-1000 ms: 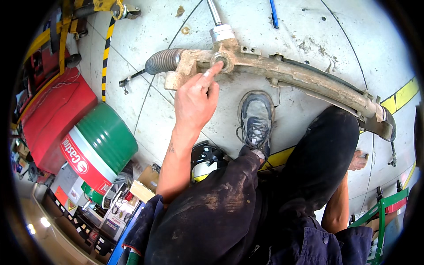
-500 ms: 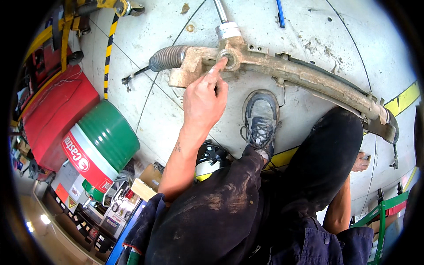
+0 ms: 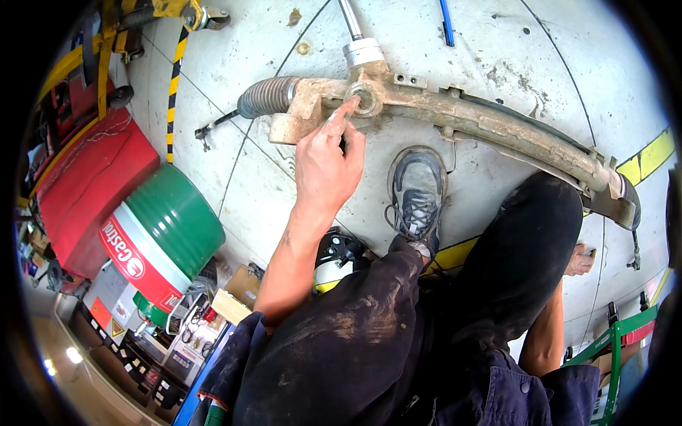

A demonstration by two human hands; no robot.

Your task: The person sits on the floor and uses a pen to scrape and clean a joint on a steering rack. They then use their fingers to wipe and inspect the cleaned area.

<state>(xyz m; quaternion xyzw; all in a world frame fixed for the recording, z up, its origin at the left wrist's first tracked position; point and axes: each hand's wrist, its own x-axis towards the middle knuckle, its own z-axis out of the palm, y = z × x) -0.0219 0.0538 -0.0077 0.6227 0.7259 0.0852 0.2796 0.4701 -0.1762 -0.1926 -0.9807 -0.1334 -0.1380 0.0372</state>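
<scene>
A dirty metal steering rack (image 3: 483, 126) lies across the floor in front of me, with a ribbed rubber boot (image 3: 266, 97) and a tie rod at its left end. My left hand (image 3: 328, 167) reaches to it, index finger stretched out and its tip at the round opening (image 3: 366, 101) in the housing. The thumb is apart and the other fingers bend inward; nothing shows in this hand. Beyond the opening, a shiny shaft (image 3: 351, 20) rises from a silver collar (image 3: 363, 51). My right hand (image 3: 581, 260) is low beside my right knee, partly hidden, its fingers curled; what they hold, if anything, is hidden.
My shoe (image 3: 418, 188) stands just before the rack. A blue pen-like rod (image 3: 447, 27) lies beyond it. On the left are a green and red drum (image 3: 170, 213), a red panel (image 3: 96, 188) and a yellow wheeled frame (image 3: 170, 8). A green metal frame (image 3: 614, 341) stands at lower right.
My left index fingertip has shifted slightly left and down at the round opening. The view has moved a little; the rack and my right hand look unchanged.
</scene>
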